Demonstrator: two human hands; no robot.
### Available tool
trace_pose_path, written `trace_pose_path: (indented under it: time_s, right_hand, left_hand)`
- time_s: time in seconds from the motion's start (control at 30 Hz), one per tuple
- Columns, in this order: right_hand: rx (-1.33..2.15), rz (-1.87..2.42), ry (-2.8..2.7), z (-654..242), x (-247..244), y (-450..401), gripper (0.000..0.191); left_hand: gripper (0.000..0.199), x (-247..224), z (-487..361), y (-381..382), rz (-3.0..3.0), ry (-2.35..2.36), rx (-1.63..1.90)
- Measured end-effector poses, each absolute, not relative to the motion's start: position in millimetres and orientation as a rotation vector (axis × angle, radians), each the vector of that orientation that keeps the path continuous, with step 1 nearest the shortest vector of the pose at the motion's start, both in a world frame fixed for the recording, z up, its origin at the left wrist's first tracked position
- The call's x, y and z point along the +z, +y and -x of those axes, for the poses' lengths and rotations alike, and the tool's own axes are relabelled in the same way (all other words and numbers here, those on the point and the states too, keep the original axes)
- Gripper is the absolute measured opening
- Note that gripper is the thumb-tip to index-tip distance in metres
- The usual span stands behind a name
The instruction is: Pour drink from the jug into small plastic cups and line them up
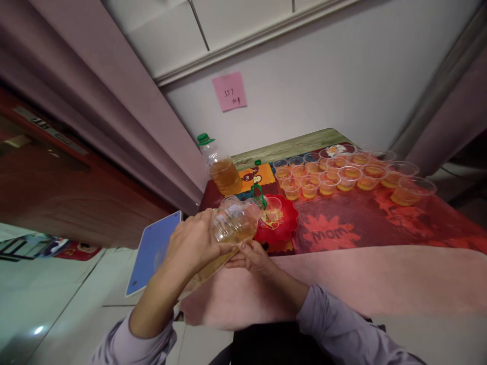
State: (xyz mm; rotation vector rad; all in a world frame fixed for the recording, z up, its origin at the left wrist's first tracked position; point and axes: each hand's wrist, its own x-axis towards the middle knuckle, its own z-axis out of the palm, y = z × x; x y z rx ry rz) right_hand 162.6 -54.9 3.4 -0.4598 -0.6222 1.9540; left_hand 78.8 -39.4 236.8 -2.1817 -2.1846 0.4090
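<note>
A large clear plastic bottle [232,223] of yellowish liquid lies tilted in both my hands, its neck with a green handle [258,196] pointing away to the right. My left hand [192,241] wraps over its near side. Under its lower side, the fingers of my right hand [251,259] are closed against the plastic. The mouth is over a small clear plastic cup [273,208], which stands on a red scalloped plate [291,228]. Whether liquid is flowing cannot be made out.
Several clear cups [329,182] of yellow liquid stand in rows at the right. A second bottle [224,175] with a green cap stands at the back left, near a loose green cap [257,162]. A blue stool [154,251] is left of the table; a pink note [230,91] hangs on the wall.
</note>
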Motion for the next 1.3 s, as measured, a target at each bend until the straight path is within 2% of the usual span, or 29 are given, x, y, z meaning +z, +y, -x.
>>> trace_pose_path:
  time_s: [0.43,0.67,1.1,1.3]
  right_hand:
    - [1.953,0.454,-0.627,-163,3,-54,0.078]
    - [1.973,0.464,-0.658,-167,9,-56,0.069]
    - [1.979,0.461,-0.653,-168,11,-55,0.073]
    - [1.968,0.446,-0.652,-168,14,-55,0.075]
  left_hand:
    - [0.067,236,-77,-37,2.190,-2.173,0.441]
    - [0.068,234,-74,-37,2.214,-2.165,0.393]
    - [0.062,235,-76,-36,2.196,-2.168,0.442]
    - [0.067,237,-77,-36,2.208,-2.184,0.439]
